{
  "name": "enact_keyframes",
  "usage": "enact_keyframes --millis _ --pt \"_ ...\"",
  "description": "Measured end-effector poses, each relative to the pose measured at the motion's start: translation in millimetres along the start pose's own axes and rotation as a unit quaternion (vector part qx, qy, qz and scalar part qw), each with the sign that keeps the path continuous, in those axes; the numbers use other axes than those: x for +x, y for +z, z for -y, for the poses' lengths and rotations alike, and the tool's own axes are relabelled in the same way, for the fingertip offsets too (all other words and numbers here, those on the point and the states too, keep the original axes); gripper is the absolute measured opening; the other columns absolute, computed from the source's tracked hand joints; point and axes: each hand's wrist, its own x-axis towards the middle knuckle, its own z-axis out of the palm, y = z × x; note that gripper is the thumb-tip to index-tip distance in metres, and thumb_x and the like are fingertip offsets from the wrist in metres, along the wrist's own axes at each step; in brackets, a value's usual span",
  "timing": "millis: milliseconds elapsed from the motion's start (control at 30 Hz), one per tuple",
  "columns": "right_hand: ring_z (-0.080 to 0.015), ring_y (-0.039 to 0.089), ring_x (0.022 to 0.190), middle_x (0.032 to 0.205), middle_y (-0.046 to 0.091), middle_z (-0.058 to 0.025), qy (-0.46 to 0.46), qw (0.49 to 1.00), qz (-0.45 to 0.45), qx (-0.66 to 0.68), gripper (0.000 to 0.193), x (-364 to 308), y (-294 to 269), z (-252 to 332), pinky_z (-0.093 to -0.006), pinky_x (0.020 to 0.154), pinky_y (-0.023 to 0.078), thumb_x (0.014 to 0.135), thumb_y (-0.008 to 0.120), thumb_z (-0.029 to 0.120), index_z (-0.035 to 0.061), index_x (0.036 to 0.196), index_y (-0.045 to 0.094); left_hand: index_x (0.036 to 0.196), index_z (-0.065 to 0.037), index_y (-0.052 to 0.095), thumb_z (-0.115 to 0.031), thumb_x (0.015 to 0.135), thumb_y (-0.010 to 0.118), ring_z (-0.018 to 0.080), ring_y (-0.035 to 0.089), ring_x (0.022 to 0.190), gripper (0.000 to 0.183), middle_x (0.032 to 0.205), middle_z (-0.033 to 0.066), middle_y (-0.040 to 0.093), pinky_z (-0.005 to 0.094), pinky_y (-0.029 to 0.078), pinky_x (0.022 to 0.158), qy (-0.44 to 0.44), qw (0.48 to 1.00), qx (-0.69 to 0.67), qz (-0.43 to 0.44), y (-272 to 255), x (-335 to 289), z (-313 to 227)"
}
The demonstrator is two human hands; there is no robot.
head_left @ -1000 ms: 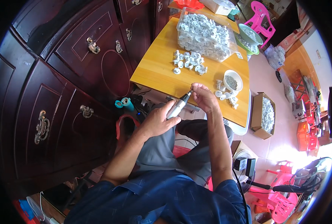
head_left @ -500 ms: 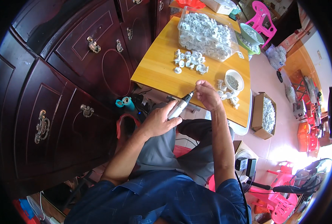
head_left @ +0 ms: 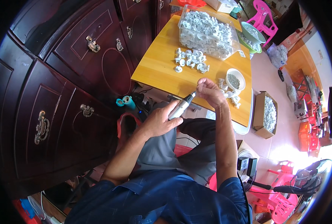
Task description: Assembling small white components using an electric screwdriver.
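Note:
My left hand (head_left: 159, 120) grips a slim silver powered screwdriver (head_left: 182, 105), its tip pointing up toward my right hand (head_left: 209, 91). My right hand is closed around a small white part at the front edge of the yellow wooden table (head_left: 162, 65), which the tool tip meets; the part is mostly hidden by my fingers. A small white bowl (head_left: 235, 79) of tiny dark screws stands just right of my right hand, with a few white parts beside it. A loose group of white plastic parts (head_left: 190, 59) lies in the middle of the table.
A clear plastic bin (head_left: 207, 33) heaped with white parts stands at the table's far side. A dark wooden cabinet (head_left: 57, 86) fills the left. A cardboard box (head_left: 269, 114) of white parts sits on the floor at right, with pink plastic chairs (head_left: 263, 18) beyond.
My right hand has lifted slightly off the table edge toward the screwdriver tip. My left hand stays on the tool.

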Motion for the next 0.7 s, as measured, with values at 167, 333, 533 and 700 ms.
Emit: enact_keyframes --millis 167,333,533,700 --pt "-0.009 0.056 0.074 0.087 0.064 0.0007 -0.023 0.999 0.039 -0.014 0.022 2.8 1.6 6.6 -0.0216 0.066 0.043 0.089 0.07 0.006 0.0072 0.11 0.061 0.142 0.001 0.043 -0.023 0.088 0.069 0.0281 0.067 0.108 0.065 0.117 0.0209 0.066 0.0376 0.05 0.093 -0.003 1.0 -0.026 0.003 -0.2 0.9 -2.2" --pt "-0.0109 0.058 0.078 0.092 0.066 -0.0021 -0.009 0.999 0.05 -0.01 0.032 6.6 1.9 5.0 -0.0225 0.067 0.045 0.09 0.07 0.006 0.0066 0.119 0.058 0.141 0.001 0.043 -0.024 0.088 0.069 0.031 0.067 0.104 0.064 0.113 0.0221 0.066 0.0388 0.05 0.09 0.025 0.999 -0.023 -0.028 4.5 1.5 1.5" --pt "-0.0136 0.066 0.091 0.108 0.069 -0.0074 0.004 0.999 -0.025 0.037 0.034 5.6 3.9 2.4 -0.0261 0.078 0.054 0.091 0.069 0.006 0.0056 0.122 0.057 0.137 0.005 0.044 -0.028 0.088 0.07 0.0389 0.069 0.095 0.065 0.103 0.0276 0.067 0.0424 0.053 0.081 0.072 0.992 -0.036 -0.096 10.2 4.7 15.9" --pt "-0.0153 0.067 0.091 0.105 0.069 -0.0067 -0.011 0.993 -0.113 0.045 0.025 10.8 -7.8 -8.7 -0.0267 0.08 0.056 0.092 0.067 0.004 0.0038 0.116 0.059 0.141 0.002 0.044 -0.021 0.09 0.069 0.0149 0.064 0.085 0.06 0.104 0.0126 0.066 0.0309 0.051 0.08 0.015 0.996 -0.053 -0.075 4.9 3.4 13.2"
